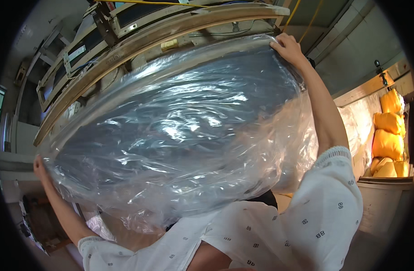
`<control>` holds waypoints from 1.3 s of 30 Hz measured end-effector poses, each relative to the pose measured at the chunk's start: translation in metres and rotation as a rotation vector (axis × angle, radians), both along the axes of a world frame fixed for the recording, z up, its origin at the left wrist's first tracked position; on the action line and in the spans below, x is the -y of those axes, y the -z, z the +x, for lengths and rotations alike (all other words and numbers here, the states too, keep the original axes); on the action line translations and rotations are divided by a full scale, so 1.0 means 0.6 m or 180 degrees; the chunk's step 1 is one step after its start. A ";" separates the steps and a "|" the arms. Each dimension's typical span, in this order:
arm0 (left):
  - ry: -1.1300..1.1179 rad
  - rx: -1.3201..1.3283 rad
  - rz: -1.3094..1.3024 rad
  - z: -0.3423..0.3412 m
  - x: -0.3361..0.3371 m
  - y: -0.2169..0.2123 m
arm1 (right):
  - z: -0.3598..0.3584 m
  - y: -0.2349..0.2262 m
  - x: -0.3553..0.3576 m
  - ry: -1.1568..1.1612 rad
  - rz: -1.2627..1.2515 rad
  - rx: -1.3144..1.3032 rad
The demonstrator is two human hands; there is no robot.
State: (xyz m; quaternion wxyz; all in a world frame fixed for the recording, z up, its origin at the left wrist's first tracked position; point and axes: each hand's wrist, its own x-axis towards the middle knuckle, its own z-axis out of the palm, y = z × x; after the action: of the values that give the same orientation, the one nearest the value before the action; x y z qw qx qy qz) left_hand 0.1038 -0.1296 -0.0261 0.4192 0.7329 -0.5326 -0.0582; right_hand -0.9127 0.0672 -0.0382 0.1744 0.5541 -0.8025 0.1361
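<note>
A wide sheet of clear plastic film (170,131) stretches between my two arms, wrinkled and shiny, over a dark flat surface that shows through it. At the far right corner, my right hand (289,49) is closed on the film's edge with the fingers curled. My left hand (39,166) is closed at the film's left end, small in view and partly turned away. Toward my body the film's near part hangs in loose, crumpled folds. Its lower edge lies against my white patterned shirt.
Beyond the film runs a long wooden rail (166,30) of a machine frame, with metal brackets and cables. Stacked yellow-orange bundles (388,131) stand on a shelf at the right. A yellow hose (292,13) hangs at the top. Crumpled plastic (100,227) lies low at the left.
</note>
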 end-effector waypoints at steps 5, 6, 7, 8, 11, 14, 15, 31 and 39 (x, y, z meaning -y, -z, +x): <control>-0.0468 0.1934 0.0723 -0.040 -0.088 -0.101 | 0.112 -0.064 -0.116 -0.1322 -0.0100 0.3912; -0.0848 0.3590 0.0916 -0.102 -0.098 -0.120 | 0.123 -0.069 -0.128 -0.1371 -0.0101 0.3941; -0.0480 0.3524 0.0031 -0.140 -0.097 -0.132 | 0.135 -0.071 -0.133 -0.1533 -0.0203 0.4038; 0.0191 0.2126 0.0061 -0.253 -0.092 -0.147 | 0.151 -0.075 -0.140 -0.1651 -0.0288 0.4118; 0.2478 0.0233 -0.0040 -0.775 -0.180 -0.120 | 0.171 -0.083 -0.194 -0.1557 -0.0349 0.4013; 0.3616 0.0683 -0.1098 -1.050 -0.302 -0.106 | 0.186 -0.097 -0.222 -0.1655 -0.0426 0.3748; 0.3789 0.0476 -0.1099 -1.106 -0.328 -0.092 | 0.198 -0.103 -0.228 -0.1911 -0.0549 0.3123; 0.1704 0.0722 -0.0116 -0.582 -0.131 0.054 | -0.297 0.146 -0.849 0.2187 0.2871 -0.0183; 0.0611 0.0793 0.0637 -0.176 -0.195 0.120 | -0.228 -0.172 -0.262 -0.0203 -0.2821 0.1569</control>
State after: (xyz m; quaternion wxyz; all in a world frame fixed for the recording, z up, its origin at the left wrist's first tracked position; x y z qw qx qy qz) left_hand -0.0020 -0.0129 -0.0981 0.2676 0.7183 -0.6395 -0.0595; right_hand -1.0494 0.2241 0.0650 0.1939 0.4025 -0.6677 0.5955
